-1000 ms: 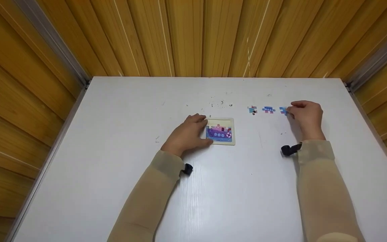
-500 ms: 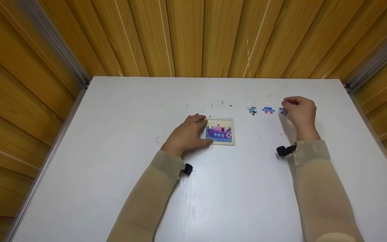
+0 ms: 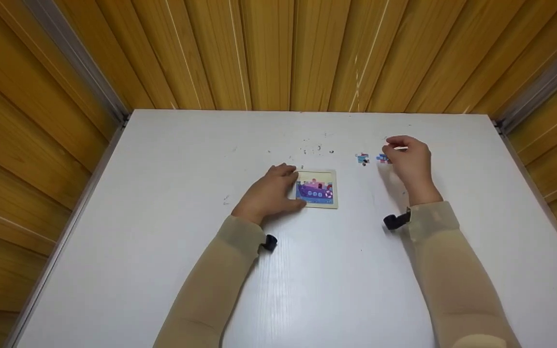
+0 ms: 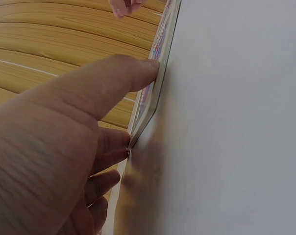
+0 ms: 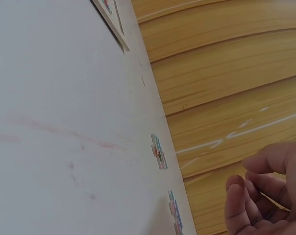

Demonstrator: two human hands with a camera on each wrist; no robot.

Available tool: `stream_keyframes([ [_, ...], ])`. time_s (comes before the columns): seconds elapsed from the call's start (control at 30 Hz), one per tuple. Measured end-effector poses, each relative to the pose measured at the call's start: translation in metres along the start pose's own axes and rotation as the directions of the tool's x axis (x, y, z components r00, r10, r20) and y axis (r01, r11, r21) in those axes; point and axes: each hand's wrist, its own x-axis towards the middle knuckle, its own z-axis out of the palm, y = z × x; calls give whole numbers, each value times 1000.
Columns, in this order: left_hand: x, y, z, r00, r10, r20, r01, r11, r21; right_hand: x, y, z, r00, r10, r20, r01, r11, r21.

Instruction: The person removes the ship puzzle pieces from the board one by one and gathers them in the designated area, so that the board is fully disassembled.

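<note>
A small square jigsaw tray (image 3: 335, 193) with a pale frame lies on the table, a purple ship picture filling its lower part and a bare strip along its top. My left hand (image 3: 269, 193) holds it at the left side, thumb (image 4: 145, 73) on the near edge and fingers around the far left corner. My right hand (image 3: 413, 166) hovers with loosely bent fingers, nothing visible between them in the right wrist view. Below its fingertips is a blue-and-pink jigsaw piece (image 3: 381, 158), partly covered. Another jigsaw piece (image 3: 362, 158) lies to its left. The hand hides the third piece's spot.
The white table (image 3: 336, 270) carries small dark marks (image 3: 319, 148) behind the tray. Yellow wood-look panels (image 3: 269, 53) stand along the back and both sides. A black wrist camera (image 3: 396, 222) sticks out from the right cuff.
My right hand has lifted off the rightmost piece and moved left, over the middle piece. The left hand and the tray have stayed put.
</note>
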Motion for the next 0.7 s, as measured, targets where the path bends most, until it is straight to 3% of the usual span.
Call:
stream_keyframes([
  [0.4,1,1,-2,1000,2,13,-3,1000,11,-15,-11,26,985,-154,75,152,988,31],
  [0.7,2,1,0,1000,-19,21,19,1000,19,-22,-13,40,977,-163,138,162,987,17],
])
